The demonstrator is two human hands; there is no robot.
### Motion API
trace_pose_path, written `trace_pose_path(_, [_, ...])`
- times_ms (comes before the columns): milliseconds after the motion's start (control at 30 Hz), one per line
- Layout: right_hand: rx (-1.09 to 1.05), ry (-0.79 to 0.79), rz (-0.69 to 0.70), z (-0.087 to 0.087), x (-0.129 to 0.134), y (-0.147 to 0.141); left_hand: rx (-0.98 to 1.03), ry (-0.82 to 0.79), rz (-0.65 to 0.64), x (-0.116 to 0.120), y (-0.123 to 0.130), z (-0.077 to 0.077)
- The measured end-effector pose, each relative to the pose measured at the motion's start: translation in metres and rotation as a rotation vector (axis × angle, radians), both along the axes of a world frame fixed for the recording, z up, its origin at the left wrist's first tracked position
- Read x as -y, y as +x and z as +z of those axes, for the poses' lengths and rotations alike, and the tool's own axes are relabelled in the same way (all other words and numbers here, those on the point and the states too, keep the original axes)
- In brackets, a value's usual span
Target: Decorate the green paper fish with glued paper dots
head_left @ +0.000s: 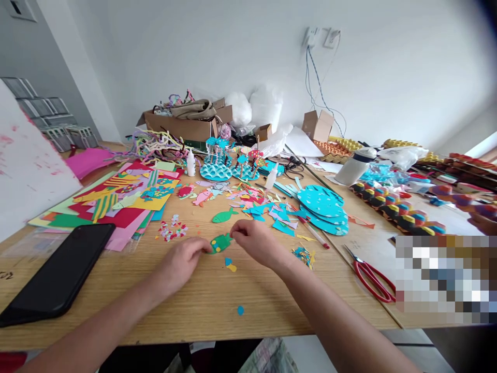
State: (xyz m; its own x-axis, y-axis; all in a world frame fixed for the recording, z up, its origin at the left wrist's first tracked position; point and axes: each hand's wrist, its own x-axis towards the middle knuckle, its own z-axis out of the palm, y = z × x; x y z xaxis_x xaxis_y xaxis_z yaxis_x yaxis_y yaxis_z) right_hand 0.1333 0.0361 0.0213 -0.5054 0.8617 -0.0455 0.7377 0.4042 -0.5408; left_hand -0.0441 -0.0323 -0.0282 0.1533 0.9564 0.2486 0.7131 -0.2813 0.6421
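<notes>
Left grip, right grip on dotted fish, heaped box

Between the forearms, the table leaves passage over a blue dot, blocked ahead by hands and spotted green fish.

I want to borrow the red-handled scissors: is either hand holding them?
No: the scissors lie on the table, while the left hand and right hand are at the spotted green fish.
</notes>
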Motion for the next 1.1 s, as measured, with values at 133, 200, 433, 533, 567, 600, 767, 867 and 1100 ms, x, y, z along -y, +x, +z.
trace_pose_path(133, [-0.023,0.007,-0.036,-0.003,0.006,0.03,0.308,-0.158,0.169,-0.002,-0.011,0.013])
trace_pose_path(200, [-0.007,-0.007,-0.027,-0.009,0.014,0.042,0.321,-0.133,0.202,-0.001,-0.015,0.018])
trace_pose_path(433, [-0.006,-0.009,-0.01,-0.026,0.044,0.059,-0.221,0.245,-0.066,0.004,-0.01,0.013])
trace_pose_path(533, [0.005,0.028,0.003,-0.03,0.049,0.059,-0.358,0.356,-0.151,0.002,-0.005,0.007])
trace_pose_path(567, [0.013,0.037,0.003,-0.031,0.049,0.06,-0.383,0.365,-0.174,0.0,-0.004,0.006])
trace_pose_path(600, [0.018,0.042,0.003,-0.032,0.05,0.06,-0.401,0.365,-0.196,-0.002,-0.003,0.005])
trace_pose_path(767, [0.021,0.051,0.018,-0.031,0.051,0.061,-0.423,0.309,-0.273,-0.011,0.004,0.003])
trace_pose_path(867, [0.029,0.052,0.016,-0.031,0.052,0.062,-0.41,0.282,-0.278,-0.015,0.007,0.0])
trace_pose_path(1100, [-0.002,0.034,0.01,-0.033,0.051,0.062,-0.332,0.268,-0.239,-0.016,0.011,-0.004])
